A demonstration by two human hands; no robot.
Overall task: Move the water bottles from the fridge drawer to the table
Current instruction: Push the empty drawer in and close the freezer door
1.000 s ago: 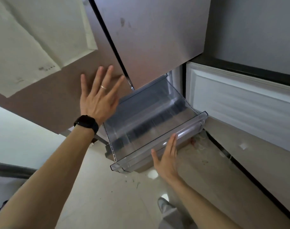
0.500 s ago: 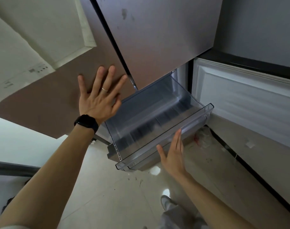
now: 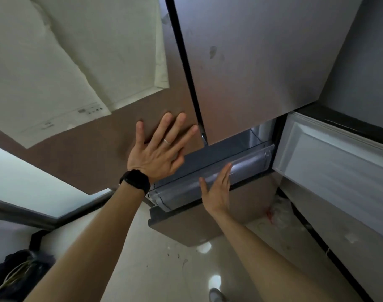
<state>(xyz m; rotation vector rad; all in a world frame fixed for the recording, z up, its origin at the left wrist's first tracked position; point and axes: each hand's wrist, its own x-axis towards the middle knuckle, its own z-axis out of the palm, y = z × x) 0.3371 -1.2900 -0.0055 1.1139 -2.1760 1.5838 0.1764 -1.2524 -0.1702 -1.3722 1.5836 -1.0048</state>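
The clear plastic fridge drawer (image 3: pixel 247 164) sits almost fully inside the fridge, only its front lip showing. My right hand (image 3: pixel 217 188) lies flat against that front, fingers straight and holding nothing. My left hand (image 3: pixel 157 151), with a ring and a black watch, rests spread flat on the brown fridge door (image 3: pixel 88 158) to the left of the drawer. No water bottles are in view. The table is out of view.
A lower fridge door (image 3: pixel 343 171) with a white inner panel stands open on the right. A white sheet (image 3: pixel 66 62) hangs on the upper left door. Crumpled plastic (image 3: pixel 280 212) lies on the tiled floor (image 3: pixel 164 269). A dark bundle with wires (image 3: pixel 18 271) sits at bottom left.
The drawer has slid from pulled out and empty to nearly shut, with my right hand pressed on its front. My left hand has stayed on the door.
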